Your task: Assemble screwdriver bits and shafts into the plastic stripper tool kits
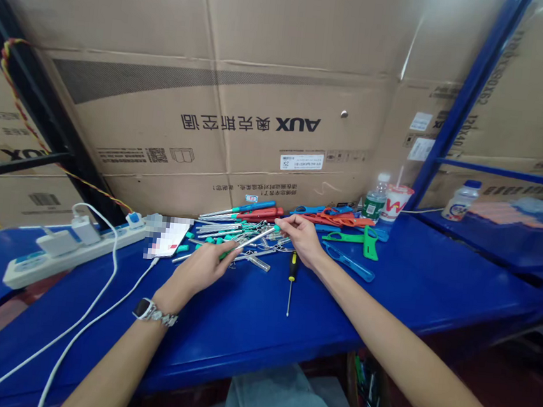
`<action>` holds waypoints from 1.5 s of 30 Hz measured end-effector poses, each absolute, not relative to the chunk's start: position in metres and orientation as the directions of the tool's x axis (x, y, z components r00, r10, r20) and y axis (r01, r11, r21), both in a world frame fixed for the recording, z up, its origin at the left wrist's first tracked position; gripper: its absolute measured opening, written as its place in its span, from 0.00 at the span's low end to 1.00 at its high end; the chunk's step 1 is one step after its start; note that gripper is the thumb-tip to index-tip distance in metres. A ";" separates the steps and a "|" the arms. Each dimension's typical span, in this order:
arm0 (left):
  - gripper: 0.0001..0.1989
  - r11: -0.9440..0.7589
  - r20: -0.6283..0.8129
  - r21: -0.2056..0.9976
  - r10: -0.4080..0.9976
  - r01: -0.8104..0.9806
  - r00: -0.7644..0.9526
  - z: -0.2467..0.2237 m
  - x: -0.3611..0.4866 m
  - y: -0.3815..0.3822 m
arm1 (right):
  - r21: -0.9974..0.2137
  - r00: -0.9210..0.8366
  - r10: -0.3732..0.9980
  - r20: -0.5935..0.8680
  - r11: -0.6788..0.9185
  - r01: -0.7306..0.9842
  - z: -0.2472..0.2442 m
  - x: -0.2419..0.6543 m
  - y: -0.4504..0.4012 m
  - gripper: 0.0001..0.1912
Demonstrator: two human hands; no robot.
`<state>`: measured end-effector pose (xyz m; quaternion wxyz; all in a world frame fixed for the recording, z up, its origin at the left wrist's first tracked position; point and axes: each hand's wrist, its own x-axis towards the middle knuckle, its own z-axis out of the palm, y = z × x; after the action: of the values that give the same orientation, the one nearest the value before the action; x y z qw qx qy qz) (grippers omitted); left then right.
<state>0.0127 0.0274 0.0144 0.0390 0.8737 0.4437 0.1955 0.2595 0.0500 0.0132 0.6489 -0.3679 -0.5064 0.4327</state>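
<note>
A slim silver rod with a green end (257,235) slants up to the right between my two hands. My left hand (205,264) grips its lower end with closed fingers. At the upper end, my right hand (301,233) pinches near the green part. Beneath and behind them lies a heap of similar metal rods (221,229), several with green ends, among small metal clips. A clear plastic piece (259,263) rests at the heap's front. Just in front of my right hand is a screwdriver (292,273) with a black and yellow handle, its tip towards me.
Red-handled tools (261,213), orange plastic parts (347,219), a green plastic part (370,244) and a blue one (350,262) lie behind and right. A water bottle (374,200) and cup (396,204) stand back right. A power strip (79,249) with white cables runs along the left.
</note>
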 end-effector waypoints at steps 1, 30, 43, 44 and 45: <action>0.21 -0.597 0.306 0.238 0.795 0.766 0.524 0.015 0.013 0.027 | -0.914 0.118 0.931 0.345 0.362 -0.183 0.013 0.259 0.050 0.24; 0.18 -0.569 0.291 0.239 0.815 0.787 0.501 0.019 0.020 0.019 | -0.881 -0.028 0.888 0.458 0.450 -0.147 0.009 0.258 0.051 0.27; 0.18 -0.569 0.322 0.137 0.800 0.811 0.507 0.019 0.020 0.016 | -0.866 -0.077 0.892 0.446 0.452 0.214 0.012 0.267 0.045 0.33; 0.18 -0.572 0.322 0.129 0.797 0.810 0.511 0.019 0.020 0.016 | -0.890 -0.122 0.905 0.408 0.424 0.167 0.013 0.267 0.045 0.33; 0.18 -0.573 0.319 0.120 0.796 0.811 0.515 0.019 0.020 0.016 | -0.914 -0.170 0.915 0.367 0.388 0.119 0.014 0.267 0.045 0.33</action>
<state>0.0203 0.0158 0.0195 -0.0221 0.8700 0.4616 0.1718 0.2670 0.0451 0.0137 0.5108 -0.3925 -0.6582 0.3896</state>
